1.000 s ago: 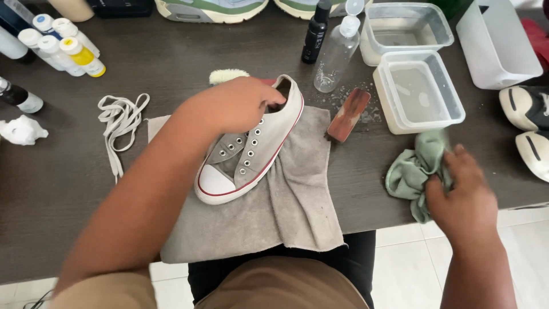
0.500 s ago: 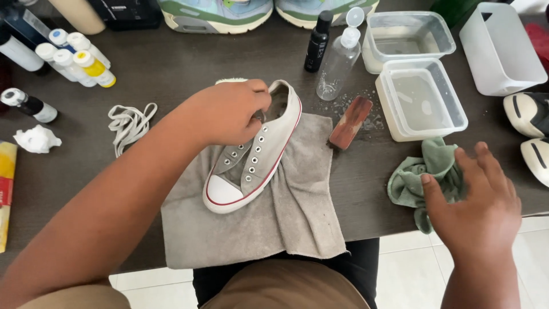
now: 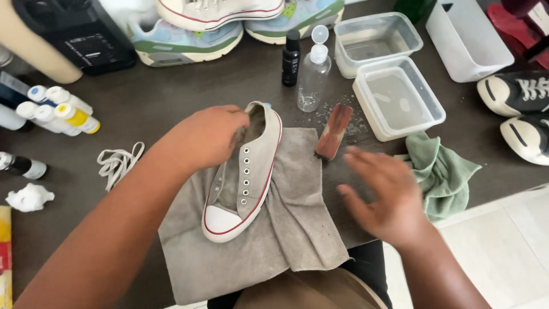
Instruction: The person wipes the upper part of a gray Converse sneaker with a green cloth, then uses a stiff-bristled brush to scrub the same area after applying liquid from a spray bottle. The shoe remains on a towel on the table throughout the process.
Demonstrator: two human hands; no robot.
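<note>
— One grey canvas sneaker (image 3: 247, 171), laceless, red stripe along the sole, white toe cap. Position?
— Lying on a grey towel (image 3: 286, 229) spread over the dark table (image 3: 143, 109), toe toward the person.
— Left hand (image 3: 203, 137)?
— Closed on the sneaker's collar, fingers tucked at the opening.
— Right hand (image 3: 383, 194)?
— Open, fingers spread, blurred, holding nothing. It hangs above the table edge between the towel and a green cloth (image 3: 443, 171).
— Items nearby?
— One wooden brush (image 3: 334, 130) just beyond the towel's far corner. Two clear tubs of water (image 3: 397, 97) beside it. One clear spray bottle (image 3: 313, 77), one black bottle (image 3: 290, 57). Loose white laces (image 3: 117, 163) left of the towel.
</note>
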